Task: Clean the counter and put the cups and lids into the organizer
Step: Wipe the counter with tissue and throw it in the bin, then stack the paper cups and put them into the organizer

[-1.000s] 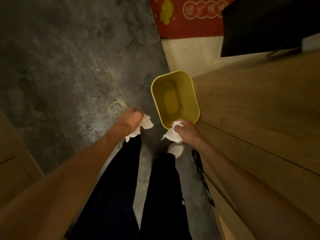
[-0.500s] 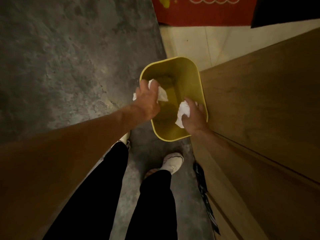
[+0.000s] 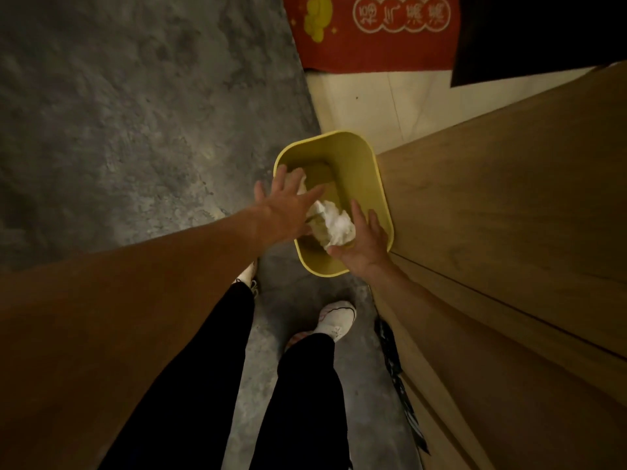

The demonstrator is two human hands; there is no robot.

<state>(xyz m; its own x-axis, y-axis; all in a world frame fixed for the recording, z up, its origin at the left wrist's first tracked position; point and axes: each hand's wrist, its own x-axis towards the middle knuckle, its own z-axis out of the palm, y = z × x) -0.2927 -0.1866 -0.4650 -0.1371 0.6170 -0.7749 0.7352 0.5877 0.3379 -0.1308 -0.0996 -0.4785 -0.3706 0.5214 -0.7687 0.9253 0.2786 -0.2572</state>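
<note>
A yellow bin (image 3: 364, 171) stands on the floor against a wooden cabinet. Both my hands hover over its mouth with fingers spread. My left hand (image 3: 288, 206) is above the bin's left rim, my right hand (image 3: 368, 242) above its near right rim. Crumpled white tissues (image 3: 334, 225) lie or drop inside the bin between the two hands, with a smaller piece (image 3: 300, 184) showing under my left fingers. Neither hand grips anything. No cups, lids or organizer are in view.
The wooden cabinet side (image 3: 509, 215) fills the right. Grey concrete floor (image 3: 135, 113) spreads left. A red mat (image 3: 373, 32) and pale tiles (image 3: 373, 106) lie beyond the bin. My legs and white shoes (image 3: 334, 322) stand just before the bin; a dark strap (image 3: 393, 361) lies by the cabinet.
Both hands carried tissues from beside the bin to over it, then spread their fingers; the tissues have left the hands and sit inside the bin.
</note>
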